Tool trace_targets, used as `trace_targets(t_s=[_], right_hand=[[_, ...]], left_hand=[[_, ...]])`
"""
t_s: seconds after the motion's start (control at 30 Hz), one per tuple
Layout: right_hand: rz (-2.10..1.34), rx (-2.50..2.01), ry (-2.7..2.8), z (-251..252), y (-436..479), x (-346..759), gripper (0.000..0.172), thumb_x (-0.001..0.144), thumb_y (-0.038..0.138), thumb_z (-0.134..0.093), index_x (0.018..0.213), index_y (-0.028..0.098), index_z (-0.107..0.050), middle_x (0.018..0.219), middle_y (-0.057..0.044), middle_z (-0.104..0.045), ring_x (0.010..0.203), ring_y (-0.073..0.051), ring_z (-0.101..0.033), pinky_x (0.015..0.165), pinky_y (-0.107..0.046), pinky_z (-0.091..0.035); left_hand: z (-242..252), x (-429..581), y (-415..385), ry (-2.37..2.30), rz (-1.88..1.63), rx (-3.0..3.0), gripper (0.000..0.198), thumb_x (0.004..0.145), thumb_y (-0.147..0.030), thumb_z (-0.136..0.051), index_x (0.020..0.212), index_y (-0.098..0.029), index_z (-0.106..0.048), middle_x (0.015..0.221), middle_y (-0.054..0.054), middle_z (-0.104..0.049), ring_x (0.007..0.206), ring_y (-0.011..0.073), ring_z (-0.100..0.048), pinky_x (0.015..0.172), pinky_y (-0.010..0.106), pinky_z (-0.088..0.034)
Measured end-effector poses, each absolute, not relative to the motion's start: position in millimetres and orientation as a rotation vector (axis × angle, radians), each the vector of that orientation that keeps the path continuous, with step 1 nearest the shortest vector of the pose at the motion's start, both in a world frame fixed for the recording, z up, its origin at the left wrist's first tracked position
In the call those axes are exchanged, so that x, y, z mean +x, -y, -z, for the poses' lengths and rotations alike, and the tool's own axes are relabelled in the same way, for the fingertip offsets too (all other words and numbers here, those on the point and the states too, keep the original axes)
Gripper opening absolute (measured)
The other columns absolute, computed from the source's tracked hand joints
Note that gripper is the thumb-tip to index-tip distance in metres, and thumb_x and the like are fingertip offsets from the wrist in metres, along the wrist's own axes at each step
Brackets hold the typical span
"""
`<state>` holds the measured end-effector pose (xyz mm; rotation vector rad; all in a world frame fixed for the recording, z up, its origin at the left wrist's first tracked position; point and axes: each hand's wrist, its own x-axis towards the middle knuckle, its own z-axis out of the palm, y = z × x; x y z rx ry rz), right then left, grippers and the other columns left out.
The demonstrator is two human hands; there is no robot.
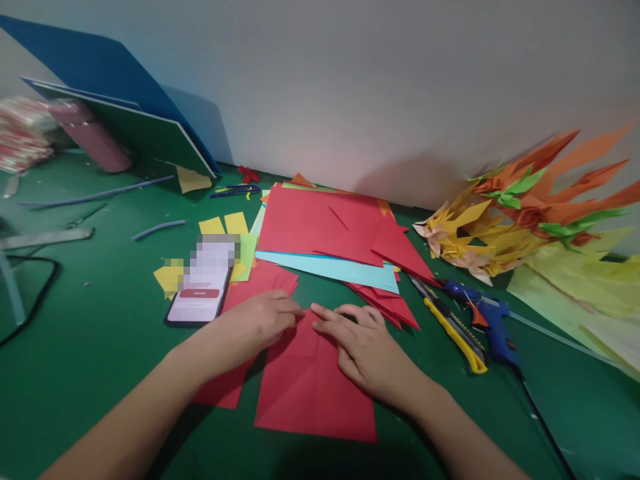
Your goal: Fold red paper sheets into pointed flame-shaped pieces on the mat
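A creased sheet of red paper [316, 393] lies on the green table in front of me, its far edge partly hidden by my hands. My left hand [265, 323] is closed, with bent fingertips pinching the paper at its far left corner. Across the far right part of the sheet rests my right hand [363, 340], fingers stretched and spread, the index tip close to the left fingers. Under my left forearm, more red paper [220, 395] sticks out. A phone [203, 287] with a lit screen lies beyond the left wrist, on small yellow paper pieces.
Stacked red sheets [320, 223] and a light blue strip [340, 268] lie ahead. At right are a yellow cutter knife [460, 337], a blue glue gun [497, 327] with cord, and orange paper flowers [530, 213]. A pink bottle [93, 137] and folders [135, 127] stand at back left.
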<state>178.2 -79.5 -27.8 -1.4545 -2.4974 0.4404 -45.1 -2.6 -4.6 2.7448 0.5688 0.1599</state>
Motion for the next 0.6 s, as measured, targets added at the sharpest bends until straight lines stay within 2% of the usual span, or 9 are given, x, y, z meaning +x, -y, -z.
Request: trace_targets(t_s=[0.27,0.6], right_hand=[[-0.428,-1.459,2.491,27.8,79.8,177.6,0.056,0.076,0.001,-0.039,0.124,0.024,-0.057,0.145,0.001,-0.046,0.112,-0.024,-0.048,0.092,-0.042,-0.036],[-0.382,-1.410,2.572,29.2,80.1,177.7,0.059,0.078,0.001,-0.038,0.130,0.025,-0.052,0.145,0.003,-0.046,0.114,-0.024,-0.047,0.094,-0.043,-0.033]], left_hand=[[-11.1,-40.9,11.8,-0.663,-0.138,2.734,0.027,0.074,0.000,-0.051,0.090,-0.015,-0.068,0.101,0.008,-0.069,0.095,0.0231,-0.059,0.085,0.035,-0.050],[-8.8,-38.0,13.4,-0.606,-0.177,2.852,0.033,0.080,0.000,-0.042,0.094,-0.015,-0.068,0.091,0.008,-0.071,0.085,0.0208,-0.061,0.084,0.034,-0.049]])
